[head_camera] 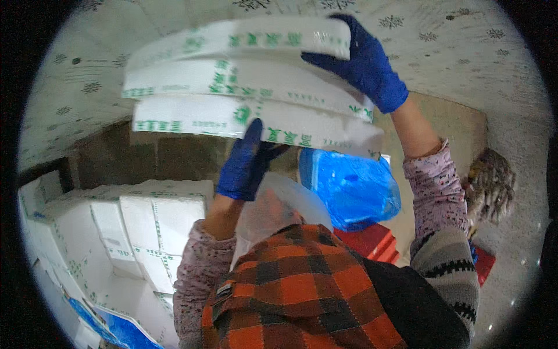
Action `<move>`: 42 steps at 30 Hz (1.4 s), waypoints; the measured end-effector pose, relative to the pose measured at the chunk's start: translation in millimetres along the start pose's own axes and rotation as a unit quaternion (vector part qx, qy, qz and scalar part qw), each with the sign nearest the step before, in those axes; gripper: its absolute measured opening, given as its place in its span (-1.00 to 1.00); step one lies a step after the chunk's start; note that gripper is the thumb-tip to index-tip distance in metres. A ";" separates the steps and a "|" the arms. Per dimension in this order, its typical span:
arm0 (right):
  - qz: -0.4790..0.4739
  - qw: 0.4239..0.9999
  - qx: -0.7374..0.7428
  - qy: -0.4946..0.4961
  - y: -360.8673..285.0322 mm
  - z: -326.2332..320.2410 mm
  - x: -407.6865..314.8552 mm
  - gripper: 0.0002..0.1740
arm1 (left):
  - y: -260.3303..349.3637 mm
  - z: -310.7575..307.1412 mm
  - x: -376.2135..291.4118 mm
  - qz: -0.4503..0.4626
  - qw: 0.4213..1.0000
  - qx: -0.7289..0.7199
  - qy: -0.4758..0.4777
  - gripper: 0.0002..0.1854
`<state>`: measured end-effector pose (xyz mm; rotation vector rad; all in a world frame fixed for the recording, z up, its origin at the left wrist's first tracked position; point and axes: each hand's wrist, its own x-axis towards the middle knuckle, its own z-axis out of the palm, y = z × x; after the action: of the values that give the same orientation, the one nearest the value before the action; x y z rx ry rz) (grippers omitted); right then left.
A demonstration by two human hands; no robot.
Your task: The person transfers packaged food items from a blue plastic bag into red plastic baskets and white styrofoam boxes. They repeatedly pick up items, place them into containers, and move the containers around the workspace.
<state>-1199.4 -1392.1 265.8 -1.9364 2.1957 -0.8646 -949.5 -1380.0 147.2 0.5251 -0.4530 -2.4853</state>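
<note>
Several white foam boards or lids, banded with green-printed tape, are held up in a stack before me. My left hand, in a blue glove, grips the stack's lower edge with the thumb on the near face. At the upper right, my right hand, also gloved in blue, clasps the end of the topmost piece. A bulging blue plastic bag lies below the stack's right end. Next to it is a translucent plastic bag, partly hidden by my checked apron.
White foam boxes with green-printed tape stand at the lower left, near blue-and-white packaging. A red crate sits under the blue bag. A mop head is at the right. A wall or sheet with snowflake prints spans the top.
</note>
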 end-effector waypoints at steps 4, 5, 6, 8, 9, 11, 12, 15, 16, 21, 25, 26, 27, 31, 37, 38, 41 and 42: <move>0.059 0.993 0.081 -0.057 8.6 32.2 -13.8 -0.26 | -22.2 -24.6 6.9 0.063 0.995 0.073 0.035 -0.41; 0.075 0.991 0.098 -0.045 13.3 41.5 -14.1 -0.27 | -22.2 -36.2 19.2 -0.025 0.997 -0.020 0.063 -0.36; 0.077 0.988 0.118 -0.064 18.8 49.6 -14.9 -0.28 | -27.4 -40.1 18.5 -0.017 0.996 -0.021 0.080 -0.38; 0.106 0.980 0.142 -0.090 32.9 61.4 -17.7 -0.29 | -34.6 -49.6 24.9 0.015 0.994 0.006 0.104 -0.40; 0.093 0.978 0.162 -0.092 41.7 65.2 -19.7 -0.29 | -36.9 -55.2 29.4 0.018 0.995 -0.032 0.092 -0.45; 0.029 0.975 0.207 -0.080 62.4 69.8 -23.2 -0.27 | -38.0 -60.7 37.0 0.032 0.989 -0.122 0.075 -0.54; 0.006 0.980 0.186 -0.069 74.4 71.6 -23.4 -0.18 | -34.7 -64.8 36.9 0.010 0.991 -0.085 0.101 -0.41; -0.057 0.989 0.133 -0.011 113.0 79.6 -17.9 -0.02 | -9.7 -97.7 42.0 -0.013 0.950 -0.044 0.309 -0.34; -0.047 0.993 0.106 0.008 125.4 84.2 -15.6 -0.01 | -2.0 -113.5 35.4 -0.036 0.944 0.025 0.328 -0.34; 0.136 0.985 0.070 0.075 152.5 126.2 -31.8 -0.30 | -11.3 -175.8 -20.3 -0.040 0.940 0.126 0.313 -0.41; 0.087 0.996 0.027 0.017 113.7 174.5 -81.2 -0.43 | -48.3 -202.4 -104.7 -0.064 0.908 0.074 0.406 -0.62; 0.015 1.000 0.017 -0.008 99.3 186.1 -93.5 -0.49 | -58.1 -207.3 -130.9 -0.061 0.901 0.085 0.421 -0.62; -0.014 0.996 0.038 -0.074 85.4 197.3 -103.6 -0.50 | -68.2 -212.6 -158.3 -0.066 0.890 0.092 0.441 -0.63; -0.169 0.934 0.066 -0.309 51.0 247.2 -109.1 -0.51 | -110.0 -230.3 -252.6 -0.051 0.846 0.126 0.515 -0.64; -0.107 0.905 -0.076 -0.404 52.9 314.3 -11.3 -0.54 | -174.4 -233.2 -369.3 0.028 0.797 -0.015 0.603 -0.60; -0.053 0.900 -0.097 -0.421 51.2 315.9 0.0 -0.50 | -183.9 -234.2 -380.6 0.036 0.791 -0.026 0.611 -0.60; 0.048 0.933 -0.063 -0.352 35.4 311.7 -2.3 -0.32 | -209.7 -246.2 -411.2 0.015 0.788 -0.035 0.615 -0.62; 0.027 0.942 -0.114 -0.315 27.1 310.6 -14.6 -0.30 | -218.1 -253.3 -424.4 0.005 0.792 -0.039 0.609 -0.63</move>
<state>-1089.3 -1486.2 -10.6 -1.8741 1.9866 0.0460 -604.8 -1013.9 -50.1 1.8449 0.1823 -1.6157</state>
